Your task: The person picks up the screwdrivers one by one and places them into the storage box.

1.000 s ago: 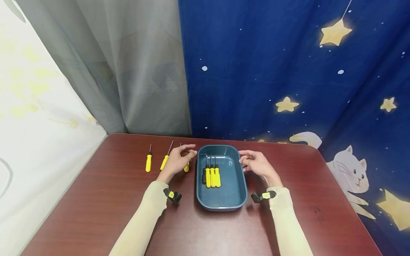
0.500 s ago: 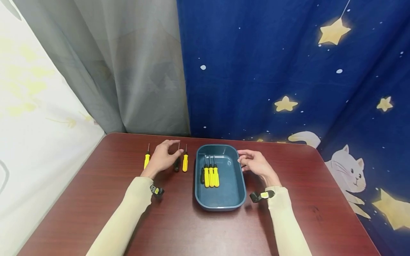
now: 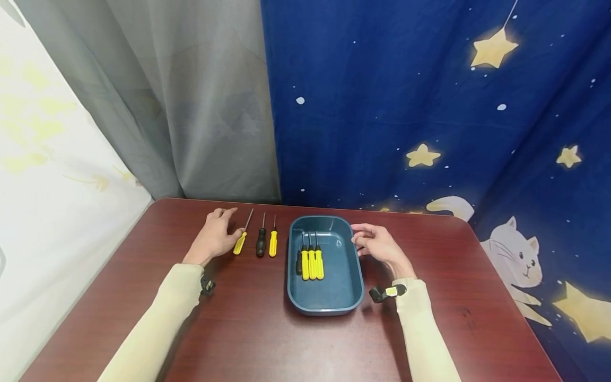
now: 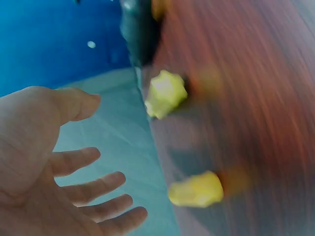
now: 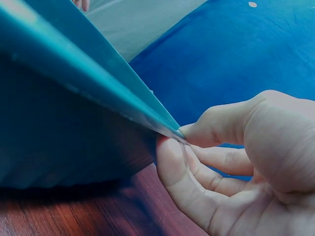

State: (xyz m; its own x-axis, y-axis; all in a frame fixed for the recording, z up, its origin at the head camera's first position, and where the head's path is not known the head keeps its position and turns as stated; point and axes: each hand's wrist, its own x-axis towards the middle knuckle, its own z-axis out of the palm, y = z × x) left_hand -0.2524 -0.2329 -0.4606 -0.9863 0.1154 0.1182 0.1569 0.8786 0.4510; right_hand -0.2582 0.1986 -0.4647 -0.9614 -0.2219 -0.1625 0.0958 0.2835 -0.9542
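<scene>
My left hand (image 3: pixel 215 236) hovers over the left end of a row of screwdrivers, fingers spread and holding nothing. Beside its thumb lies a slanted yellow screwdriver (image 3: pixel 240 244); a black screwdriver (image 3: pixel 261 244) and another yellow screwdriver (image 3: pixel 273 245) follow to the right. The leftmost yellow screwdriver (image 4: pixel 197 191) shows its handle in the left wrist view but is hidden by the hand in the head view. My right hand (image 3: pixel 379 246) pinches the right rim of a deep blue tray (image 3: pixel 341 289). Inside, three yellow screwdrivers (image 3: pixel 312 265) lie beside a short black screwdriver (image 3: pixel 298 263).
The row and the tray stand on a reddish-brown table (image 3: pixel 248 329). Behind its far edge hang a grey curtain (image 3: pixel 219 106) and a blue starry curtain (image 3: pixel 363 106). A white cloth (image 3: pixel 57 175) hangs along the left side.
My left hand has moved left from beside the tray, over the row to its left end, uncovering the black and right-hand yellow screwdrivers. My right hand has stayed at the tray's rim.
</scene>
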